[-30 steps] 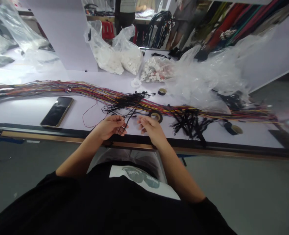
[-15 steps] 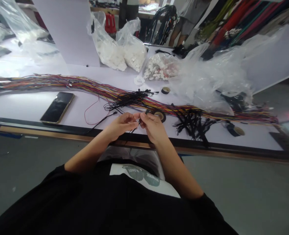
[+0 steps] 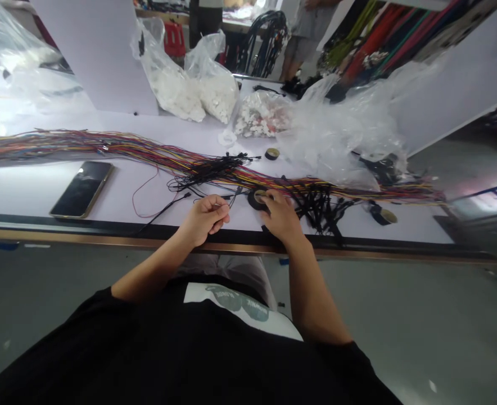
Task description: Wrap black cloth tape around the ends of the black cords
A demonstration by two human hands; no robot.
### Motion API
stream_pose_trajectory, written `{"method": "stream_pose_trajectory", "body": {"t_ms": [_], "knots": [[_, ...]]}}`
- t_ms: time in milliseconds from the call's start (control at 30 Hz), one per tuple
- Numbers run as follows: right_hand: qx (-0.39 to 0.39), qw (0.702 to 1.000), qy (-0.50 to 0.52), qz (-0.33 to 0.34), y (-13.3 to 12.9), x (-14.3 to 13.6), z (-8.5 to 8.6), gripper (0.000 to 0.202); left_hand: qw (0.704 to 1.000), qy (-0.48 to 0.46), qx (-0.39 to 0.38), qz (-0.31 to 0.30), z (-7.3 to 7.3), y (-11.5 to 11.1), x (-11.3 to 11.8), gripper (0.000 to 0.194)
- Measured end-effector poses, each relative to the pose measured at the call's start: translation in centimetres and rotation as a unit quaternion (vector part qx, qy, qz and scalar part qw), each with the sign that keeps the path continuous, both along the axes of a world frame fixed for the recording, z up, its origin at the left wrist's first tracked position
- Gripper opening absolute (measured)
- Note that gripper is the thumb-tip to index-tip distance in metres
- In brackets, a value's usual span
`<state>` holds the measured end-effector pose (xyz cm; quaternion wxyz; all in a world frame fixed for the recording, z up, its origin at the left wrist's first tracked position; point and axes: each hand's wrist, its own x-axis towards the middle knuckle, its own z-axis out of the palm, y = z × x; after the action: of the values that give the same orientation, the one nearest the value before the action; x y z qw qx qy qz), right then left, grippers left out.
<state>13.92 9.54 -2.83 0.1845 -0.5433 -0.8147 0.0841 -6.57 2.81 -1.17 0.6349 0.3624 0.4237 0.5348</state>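
Observation:
My left hand (image 3: 208,219) is closed in a pinch near the table's front edge, with a thin black cable (image 3: 233,198) at its fingertips; part of that cable is hidden by the fingers. My right hand (image 3: 284,216) has its fingers curled onto a roll of black tape (image 3: 256,201) lying on the table. Behind both hands runs a long bundle of coloured wires (image 3: 164,154). A pile of short black cables (image 3: 215,169) rests across it. More black cable pieces (image 3: 322,211) lie in a heap right of my right hand.
A phone (image 3: 82,189) lies at the left. Two more tape rolls, one behind the bundle (image 3: 272,153) and one at the right (image 3: 383,214), are on the table. Bags of white parts (image 3: 215,93) and loose clear plastic bags (image 3: 337,135) stand behind. A person (image 3: 307,34) is beyond.
My hands have come apart. The right one has moved right onto the tape roll, while the left stays pinched near its former place. The whole view has shifted slightly.

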Motion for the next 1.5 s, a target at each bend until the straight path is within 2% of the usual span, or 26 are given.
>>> {"method": "stream_pose_trajectory", "body": {"t_ms": [67,167,300,367,433,533,600,733,800,1000,1167,1267,1333,1433,1500], "knots": [[0.006,1.0,0.011,0.007,0.1,0.1,-0.6,0.029,0.999,0.022,0.017,0.019,0.1,0.1,0.0,0.022],[-0.006,0.993,0.112,0.035,-0.9,0.1,-0.6,0.021,0.996,0.061,0.035,0.054,0.2,0.3,-0.1,0.018],[-0.082,0.955,0.278,0.059,-3.6,-0.4,0.8,0.021,0.986,0.129,0.082,0.068,0.5,0.5,0.0,0.011],[-0.118,0.943,0.305,0.064,-4.8,-0.9,1.8,0.021,0.977,0.162,0.119,0.067,0.7,0.2,0.4,0.005],[-0.121,0.944,0.298,0.067,-5.7,-1.4,2.6,0.022,0.967,0.191,0.154,0.069,1.1,-0.3,0.8,0.006],[-0.076,0.962,0.255,0.063,-6.3,-2.0,3.2,0.023,0.948,0.251,0.188,0.054,1.7,-1.1,1.3,0.015],[-0.04,0.974,0.213,0.069,-6.6,-2.2,3.4,0.024,0.933,0.29,0.211,0.039,1.9,-1.4,1.6,0.015],[0.03,0.987,0.123,0.097,-7.1,-2.5,3.3,0.031,0.911,0.337,0.234,0.045,1.8,-1.3,1.7,0.001],[0.054,0.99,0.087,0.099,-7.4,-2.6,3.3,0.032,0.909,0.349,0.22,0.048,1.7,-1.3,1.7,0.007],[0.105,0.993,0.055,-0.004,-7.6,-3.4,3.6,0.033,0.939,0.307,0.153,-0.007,2.0,-1.3,2.1,0.013],[0.093,0.993,0.076,0.016,-6.7,-3.1,3.7,0.025,0.959,0.235,0.155,-0.026,2.0,-1.5,2.4,0.007],[0.054,0.988,0.144,-0.004,-6.5,-2.4,3.9,0.024,0.977,0.151,0.148,-0.027,1.8,-1.7,2.3,0.022],[0.027,0.983,0.183,0.003,-6.6,-2.3,4.2,0.022,0.984,0.106,0.141,-0.033,1.7,-1.7,2.1,0.018],[0.005,0.978,0.207,0.026,-7.2,-2.6,4.6,0.022,0.982,0.116,0.146,-0.035,1.8,-1.7,1.9,0.005],[0.009,0.979,0.199,0.039,-7.5,-3.0,4.8,0.022,0.98,0.134,0.148,-0.025,1.9,-1.6,1.8,0.005]]}}
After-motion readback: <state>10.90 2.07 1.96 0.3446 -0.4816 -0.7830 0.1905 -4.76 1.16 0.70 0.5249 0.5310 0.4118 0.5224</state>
